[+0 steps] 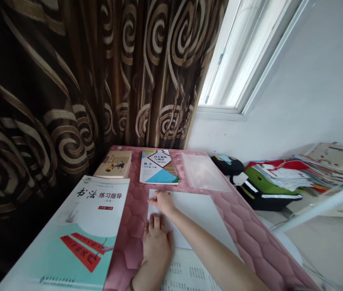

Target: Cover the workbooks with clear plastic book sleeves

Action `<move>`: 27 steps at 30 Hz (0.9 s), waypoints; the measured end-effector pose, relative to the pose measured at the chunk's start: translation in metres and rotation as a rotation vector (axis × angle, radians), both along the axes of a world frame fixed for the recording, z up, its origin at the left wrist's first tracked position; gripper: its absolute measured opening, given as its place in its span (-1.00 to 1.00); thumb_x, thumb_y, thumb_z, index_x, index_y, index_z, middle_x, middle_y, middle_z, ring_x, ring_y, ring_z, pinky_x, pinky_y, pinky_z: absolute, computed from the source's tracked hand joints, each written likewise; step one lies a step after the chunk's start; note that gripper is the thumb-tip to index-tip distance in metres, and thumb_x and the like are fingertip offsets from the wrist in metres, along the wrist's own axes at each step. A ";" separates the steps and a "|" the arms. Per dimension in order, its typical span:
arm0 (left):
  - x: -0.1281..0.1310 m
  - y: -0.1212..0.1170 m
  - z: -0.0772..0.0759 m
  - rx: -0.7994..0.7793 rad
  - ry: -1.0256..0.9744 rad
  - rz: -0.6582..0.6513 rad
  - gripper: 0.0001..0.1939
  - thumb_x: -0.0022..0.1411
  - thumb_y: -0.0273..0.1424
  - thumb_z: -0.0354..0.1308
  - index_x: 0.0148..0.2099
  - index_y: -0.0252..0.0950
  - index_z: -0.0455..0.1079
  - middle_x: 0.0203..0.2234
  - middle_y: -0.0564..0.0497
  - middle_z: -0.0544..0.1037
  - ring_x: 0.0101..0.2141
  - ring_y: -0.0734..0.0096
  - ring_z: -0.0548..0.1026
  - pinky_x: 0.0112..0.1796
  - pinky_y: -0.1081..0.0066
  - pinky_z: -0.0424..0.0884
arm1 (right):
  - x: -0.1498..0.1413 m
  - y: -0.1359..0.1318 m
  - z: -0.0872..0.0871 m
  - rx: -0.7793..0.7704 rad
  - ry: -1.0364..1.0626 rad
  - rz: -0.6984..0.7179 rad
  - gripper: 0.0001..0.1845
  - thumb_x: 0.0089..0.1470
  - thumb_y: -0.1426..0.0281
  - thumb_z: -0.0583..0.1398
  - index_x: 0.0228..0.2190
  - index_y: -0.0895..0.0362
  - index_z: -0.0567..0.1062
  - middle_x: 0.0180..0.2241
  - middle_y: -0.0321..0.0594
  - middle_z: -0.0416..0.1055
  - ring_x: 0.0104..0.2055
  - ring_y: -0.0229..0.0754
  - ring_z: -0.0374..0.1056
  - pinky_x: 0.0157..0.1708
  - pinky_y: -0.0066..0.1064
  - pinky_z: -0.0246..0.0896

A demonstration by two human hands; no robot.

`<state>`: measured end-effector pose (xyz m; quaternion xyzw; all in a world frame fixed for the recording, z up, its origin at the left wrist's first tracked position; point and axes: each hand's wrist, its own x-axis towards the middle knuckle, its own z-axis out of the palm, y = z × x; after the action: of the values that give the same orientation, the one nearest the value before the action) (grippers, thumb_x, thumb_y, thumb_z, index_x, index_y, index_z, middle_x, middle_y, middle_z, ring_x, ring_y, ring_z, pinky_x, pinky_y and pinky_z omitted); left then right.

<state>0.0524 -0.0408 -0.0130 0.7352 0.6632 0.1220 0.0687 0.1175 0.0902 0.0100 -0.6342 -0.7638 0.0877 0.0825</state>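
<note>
A white sheet (203, 210) lies on the bed-like quilted surface, its upper part blank. Below it shows a page with printed columns of text (186, 270). My left hand (157, 242) rests flat at the sheet's left edge, palm down with fingers stretched forward. My right hand (163, 203) reaches across from the right, just beyond the left one. Its fingers are bent together at the sheet's upper left edge, and their tips are partly hidden. My right forearm covers part of the sheet.
A large calligraphy workbook (98, 226) lies at the left, with a small stack of books (115, 163) behind it. A maths workbook (159, 166) and a clear plastic sheet (204, 171) lie at the back. Bags (265, 190) and piled papers (335, 161) stand right.
</note>
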 end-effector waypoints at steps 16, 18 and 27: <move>-0.003 -0.002 -0.003 0.060 0.022 -0.007 -0.49 0.33 -0.37 -0.06 0.29 -0.32 0.23 0.21 -0.20 0.31 0.17 0.05 0.29 0.11 0.11 0.32 | -0.018 0.032 0.003 0.040 -0.027 -0.115 -0.58 0.21 0.10 0.10 -0.17 0.16 0.54 -0.17 0.02 0.54 -0.03 0.00 0.41 -0.02 -0.24 0.18; -0.004 -0.003 0.000 0.063 0.016 -0.012 -0.51 0.33 -0.36 -0.06 0.27 -0.31 0.26 0.20 -0.19 0.32 0.16 0.07 0.31 0.12 0.13 0.31 | -0.018 0.022 -0.002 0.091 0.002 -0.102 -0.64 0.21 0.15 0.12 -0.11 0.13 0.50 -0.06 -0.01 0.48 0.06 -0.04 0.33 0.02 -0.28 0.17; -0.005 -0.002 0.005 0.115 0.072 -0.017 -0.55 0.35 -0.36 -0.08 0.24 -0.26 0.31 0.16 -0.16 0.35 0.10 0.12 0.37 0.05 0.18 0.36 | 0.086 -0.040 -0.024 0.017 0.086 0.377 -0.41 0.27 0.24 0.04 0.27 0.10 0.16 0.34 -0.12 -0.01 0.39 -0.11 -0.14 0.33 -0.15 -0.22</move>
<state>0.0475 -0.0424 -0.0081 0.7476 0.6508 0.1325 0.0035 0.2038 0.0500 -0.0139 -0.4749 -0.8655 0.1222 0.1025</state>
